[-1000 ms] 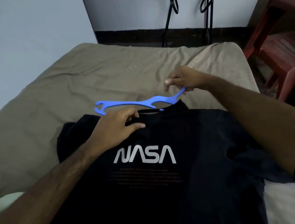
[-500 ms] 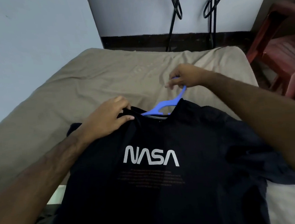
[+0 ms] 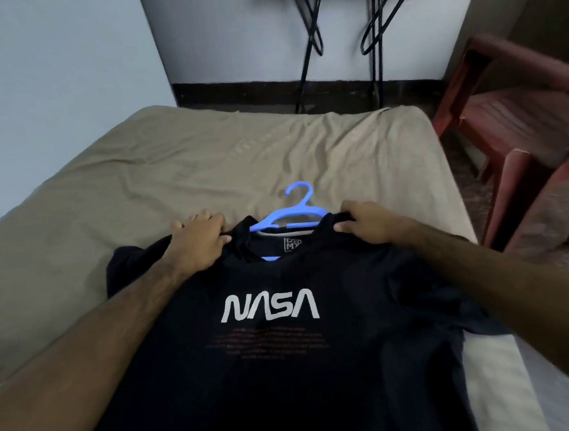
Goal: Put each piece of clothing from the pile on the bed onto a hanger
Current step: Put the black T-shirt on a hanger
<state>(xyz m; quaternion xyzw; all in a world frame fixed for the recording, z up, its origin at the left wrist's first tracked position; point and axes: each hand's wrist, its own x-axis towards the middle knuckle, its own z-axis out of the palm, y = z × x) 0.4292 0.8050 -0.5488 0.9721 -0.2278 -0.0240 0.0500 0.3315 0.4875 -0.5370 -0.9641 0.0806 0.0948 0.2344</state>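
T-shirt (image 3: 286, 335) lies flat on the bed (image 3: 169, 177) at 6 o'clock. Hanger (image 3: 291, 214) sits inside its collar — hook toward 12. Left hand (image 3: 200, 246) at 10, right hand (image 3: 366, 225) at 2 — each on a shoulder. Chair (image 3: 527, 132) stands at 3.

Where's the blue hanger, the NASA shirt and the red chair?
hanger (image 3: 300, 193): head view, on its hook.
shirt (image 3: 270, 307): head view, on the white NASA letters.
chair (image 3: 522, 115): head view, on its seat.

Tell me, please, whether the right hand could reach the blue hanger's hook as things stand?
Probably yes: the hook lies bare on the bed sheet beyond the right hand, though that hand's grip is on the shirt.
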